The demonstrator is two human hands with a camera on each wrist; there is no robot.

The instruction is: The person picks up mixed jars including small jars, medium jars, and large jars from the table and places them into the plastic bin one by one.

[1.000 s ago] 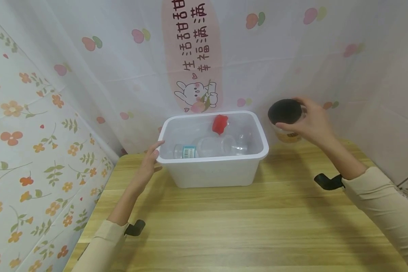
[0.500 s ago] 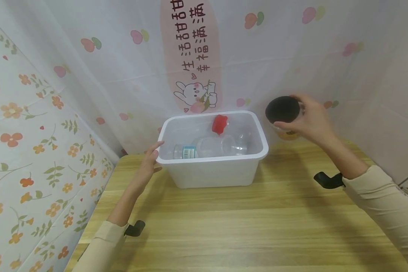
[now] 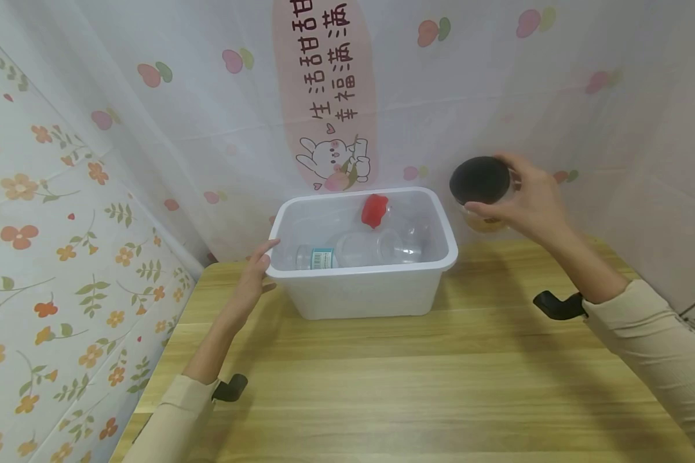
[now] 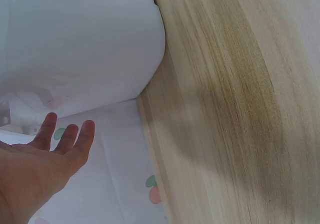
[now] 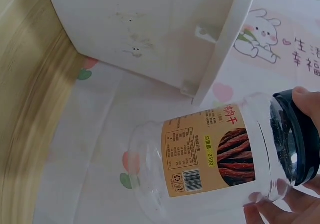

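My right hand (image 3: 529,199) grips a clear plastic jar (image 5: 150,189) near its black lid (image 3: 479,181). The jar is held in the air right of the white bin (image 3: 359,292). Its tan label (image 5: 207,154), printed with dried meat strips, shows in the right wrist view. At the bin's left end, my left hand (image 3: 249,283) touches the rim; several of its fingers (image 4: 82,139) stretch out loosely in the left wrist view. Inside the bin lie a clear bottle with a blue-and-white label (image 3: 322,258), other clear containers (image 3: 402,247) and something red (image 3: 374,211).
The bin stands on a wood-grain table (image 3: 382,379), near its back edge. Behind it hangs a white printed curtain (image 3: 208,141), and a floral cloth (image 3: 75,276) covers the left side. Black camera mounts (image 3: 558,306) stick out from both wrists.
My right hand has raised the jar a little and shifted it slightly left, toward the bin. My left hand and the bin have stayed where they were.
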